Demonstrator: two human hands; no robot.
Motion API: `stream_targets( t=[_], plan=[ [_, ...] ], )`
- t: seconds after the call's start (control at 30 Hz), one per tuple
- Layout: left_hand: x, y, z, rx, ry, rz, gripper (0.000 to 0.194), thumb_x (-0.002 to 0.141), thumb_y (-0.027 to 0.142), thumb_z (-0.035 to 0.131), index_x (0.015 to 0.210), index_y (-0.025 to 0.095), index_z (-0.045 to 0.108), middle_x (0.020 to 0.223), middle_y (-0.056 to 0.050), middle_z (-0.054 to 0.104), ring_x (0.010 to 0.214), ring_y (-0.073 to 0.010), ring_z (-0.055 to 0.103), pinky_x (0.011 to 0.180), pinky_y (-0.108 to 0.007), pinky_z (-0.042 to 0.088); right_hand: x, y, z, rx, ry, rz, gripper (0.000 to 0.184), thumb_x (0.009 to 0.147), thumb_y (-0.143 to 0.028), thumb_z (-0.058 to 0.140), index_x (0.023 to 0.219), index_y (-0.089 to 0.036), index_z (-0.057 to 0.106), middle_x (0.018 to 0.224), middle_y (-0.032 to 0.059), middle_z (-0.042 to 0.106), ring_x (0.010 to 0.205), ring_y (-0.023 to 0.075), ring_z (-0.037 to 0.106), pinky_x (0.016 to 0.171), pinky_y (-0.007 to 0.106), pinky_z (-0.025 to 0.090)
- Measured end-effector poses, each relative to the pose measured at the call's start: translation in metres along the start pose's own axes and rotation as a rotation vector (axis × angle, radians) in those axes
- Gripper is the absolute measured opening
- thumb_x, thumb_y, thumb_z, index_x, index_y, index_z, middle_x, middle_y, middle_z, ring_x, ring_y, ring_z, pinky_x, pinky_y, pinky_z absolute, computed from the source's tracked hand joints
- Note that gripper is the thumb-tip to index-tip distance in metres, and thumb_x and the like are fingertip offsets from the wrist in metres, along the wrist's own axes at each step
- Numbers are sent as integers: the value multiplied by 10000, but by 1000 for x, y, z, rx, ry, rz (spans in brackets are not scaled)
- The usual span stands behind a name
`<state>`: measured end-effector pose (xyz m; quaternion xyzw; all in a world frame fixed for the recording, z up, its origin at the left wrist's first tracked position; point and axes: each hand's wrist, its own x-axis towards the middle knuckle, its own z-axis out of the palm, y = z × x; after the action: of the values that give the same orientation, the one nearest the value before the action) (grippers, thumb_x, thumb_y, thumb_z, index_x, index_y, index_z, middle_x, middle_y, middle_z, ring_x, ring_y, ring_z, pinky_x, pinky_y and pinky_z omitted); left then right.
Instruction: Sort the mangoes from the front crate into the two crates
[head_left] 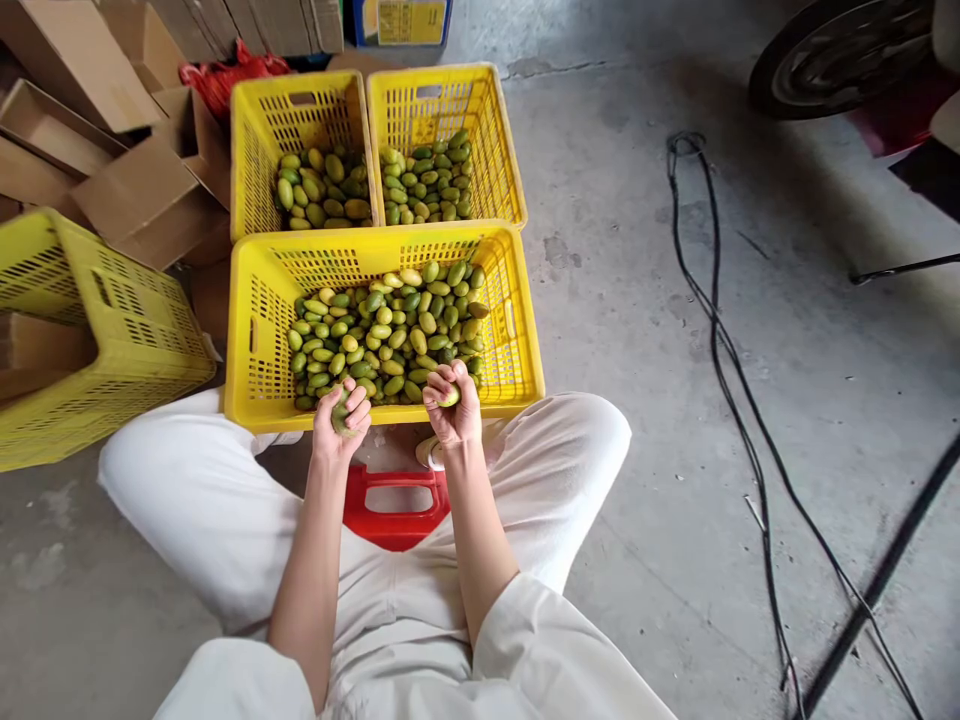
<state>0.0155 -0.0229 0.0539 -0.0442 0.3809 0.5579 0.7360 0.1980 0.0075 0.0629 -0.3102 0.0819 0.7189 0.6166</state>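
Note:
In front of my knees stands a yellow plastic crate (384,240) with a heap of small oval green-to-yellow fruits (382,335) in it. My left hand (342,425) is closed around a dull green oval fruit (340,412) at the crate's near rim. To its right, my right hand (454,405) also has its fingers wrapped round a light green oval fruit (450,396), mostly hidden by the fingers. Both hands are raised in front of the heap, a short way apart. The exact kind of fruit cannot be made out.
Behind are two more yellow crates, the left (300,90) and right (442,80), holding similar fruits. A tilted yellow crate (142,310) and cardboard boxes (150,190) lie left. A red stool (396,530) is beneath me. Black cable (716,300) and a wheel (795,70) are right.

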Motion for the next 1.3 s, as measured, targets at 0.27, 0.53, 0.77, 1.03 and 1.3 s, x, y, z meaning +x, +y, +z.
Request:
stream_targets(
  t=[0.27, 0.53, 0.77, 1.03, 1.3],
  plan=[
    [-3, -6, 16, -7, 77, 25, 194, 967, 351, 642, 1051, 180, 674, 1005, -80, 654, 830, -163, 632, 718, -277, 600, 1, -3, -3, -82, -33, -35, 242, 846, -285, 855, 919, -268, 625, 859, -43, 672, 819, 129, 672, 759, 258, 628],
    [1, -8, 3, -68, 40, 118, 225, 976, 371, 785, 937, 208, 634, 839, 0, 531, 576, -67, 400, 391, -123, 327, -6, -2, -1, -153, -210, -30, 532, 687, -274, 983, 791, -258, 461, 673, -101, 539, 548, 70, 442, 525, 189, 478],
    [-1, -4, 4, -12, 16, 92, 244, 952, 385, 804, 978, 214, 632, 851, 9, 482, 586, -67, 376, 400, -109, 317, -8, -3, 1, -187, -260, 11, 624, 808, -497, 951, 748, -253, 380, 557, -150, 275, 416, 39, 149, 375, 134, 240],
    [-7, -5, 17, 19, 15, 41, 244, 916, 292, 670, 1134, 187, 708, 1020, -91, 657, 789, -154, 568, 573, -217, 493, -12, -6, 11, -186, -187, -28, 415, 738, -462, 949, 903, -265, 622, 931, -18, 714, 834, 153, 707, 685, 296, 657],
    [0, -14, 7, 42, -52, 60, 374, 748, 239, 927, 1008, 218, 659, 855, 23, 530, 569, -52, 373, 530, -180, 403, -13, -4, 10, -120, -211, -83, 392, 737, -255, 887, 803, -267, 501, 646, -98, 416, 564, 80, 451, 527, 160, 511]
  ],
)
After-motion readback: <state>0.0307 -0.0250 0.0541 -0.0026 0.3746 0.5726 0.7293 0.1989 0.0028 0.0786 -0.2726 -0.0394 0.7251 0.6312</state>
